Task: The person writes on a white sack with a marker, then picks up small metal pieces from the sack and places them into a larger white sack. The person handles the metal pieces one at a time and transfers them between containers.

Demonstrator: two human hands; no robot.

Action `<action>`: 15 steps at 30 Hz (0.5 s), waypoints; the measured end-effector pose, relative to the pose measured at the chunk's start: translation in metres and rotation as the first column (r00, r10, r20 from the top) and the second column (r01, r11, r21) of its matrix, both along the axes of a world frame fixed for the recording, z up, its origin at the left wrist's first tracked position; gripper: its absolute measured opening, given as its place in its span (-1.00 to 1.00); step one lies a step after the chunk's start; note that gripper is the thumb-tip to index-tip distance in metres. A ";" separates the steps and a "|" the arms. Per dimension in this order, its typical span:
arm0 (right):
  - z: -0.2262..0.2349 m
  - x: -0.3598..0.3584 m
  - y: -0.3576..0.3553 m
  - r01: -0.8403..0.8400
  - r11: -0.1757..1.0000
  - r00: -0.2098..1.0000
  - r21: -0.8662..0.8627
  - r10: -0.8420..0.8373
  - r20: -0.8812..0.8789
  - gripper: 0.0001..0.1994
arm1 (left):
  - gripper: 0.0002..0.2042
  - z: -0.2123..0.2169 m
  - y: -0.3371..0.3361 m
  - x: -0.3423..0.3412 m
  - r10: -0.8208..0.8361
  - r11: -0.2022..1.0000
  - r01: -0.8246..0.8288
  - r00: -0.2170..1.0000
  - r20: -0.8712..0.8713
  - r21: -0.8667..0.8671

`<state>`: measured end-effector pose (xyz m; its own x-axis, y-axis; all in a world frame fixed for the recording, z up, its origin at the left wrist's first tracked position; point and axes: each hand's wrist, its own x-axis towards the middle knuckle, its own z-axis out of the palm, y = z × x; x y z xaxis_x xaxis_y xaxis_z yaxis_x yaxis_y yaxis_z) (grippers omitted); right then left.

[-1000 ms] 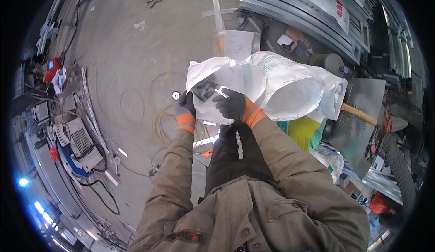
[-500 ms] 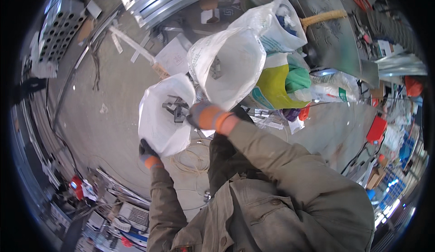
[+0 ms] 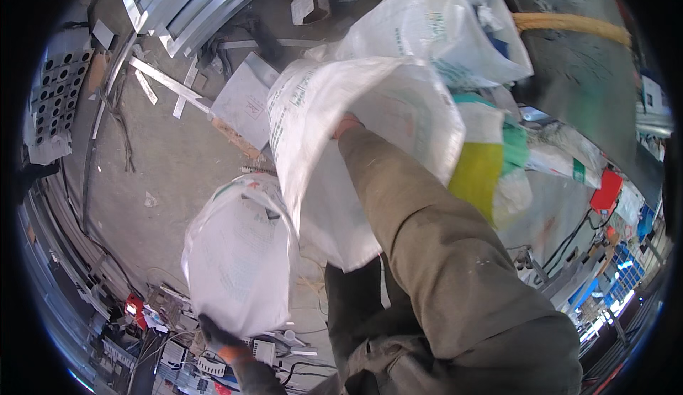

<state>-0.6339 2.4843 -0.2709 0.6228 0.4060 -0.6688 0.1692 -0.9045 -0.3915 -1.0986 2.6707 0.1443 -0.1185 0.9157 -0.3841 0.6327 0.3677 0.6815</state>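
Note:
My right arm reaches deep into the tall white woven sack (image 3: 306, 103). Only the orange cuff of my right hand (image 3: 346, 126) shows inside the mouth; its fingers are hidden, as is whatever they touch. To the left stands a smaller white sack (image 3: 242, 267), its mouth tipped toward me. My left hand (image 3: 220, 334), in a dark glove with an orange cuff, grips that sack's near edge. A few dark metal pieces (image 3: 270, 214) show inside the smaller sack near its far rim.
Another white sack (image 3: 434, 32) and a yellow-and-green bag (image 3: 477, 174) stand to the right, beside a metal sheet (image 3: 569, 75) and a rope-wrapped handle (image 3: 569, 24). Long metal profiles (image 3: 199, 4) lie at the far left. A white board (image 3: 245, 100) lies behind the sacks.
My right hand has gone from the smaller sack's rim into the tall sack. My left hand still holds the smaller sack, now tipped nearer me. The view has shifted closer to the sacks.

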 end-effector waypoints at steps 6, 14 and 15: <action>-0.135 -0.014 0.040 0.088 0.993 0.996 -0.081 -0.089 -0.008 -0.54 | -0.25 -0.004 -0.012 -0.056 -0.376 0.841 0.516 0.773 -0.510 0.163; -0.220 -0.031 0.044 0.272 0.959 0.962 -0.082 -0.273 0.002 -0.52 | -0.36 -0.028 -0.008 -0.012 0.050 0.998 -0.037 0.965 -0.258 0.056; -0.222 -0.033 0.042 0.306 0.950 0.952 -0.071 -0.307 -0.002 -0.51 | -0.37 -0.029 -0.008 -0.006 0.068 0.997 -0.059 0.966 -0.251 0.044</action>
<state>-0.6664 2.5260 -0.4932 0.7011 0.1501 -0.6971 -0.1247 -0.9367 -0.3271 -1.1046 2.6628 0.1152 -0.2657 0.9159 -0.3009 0.7621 0.3907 0.5162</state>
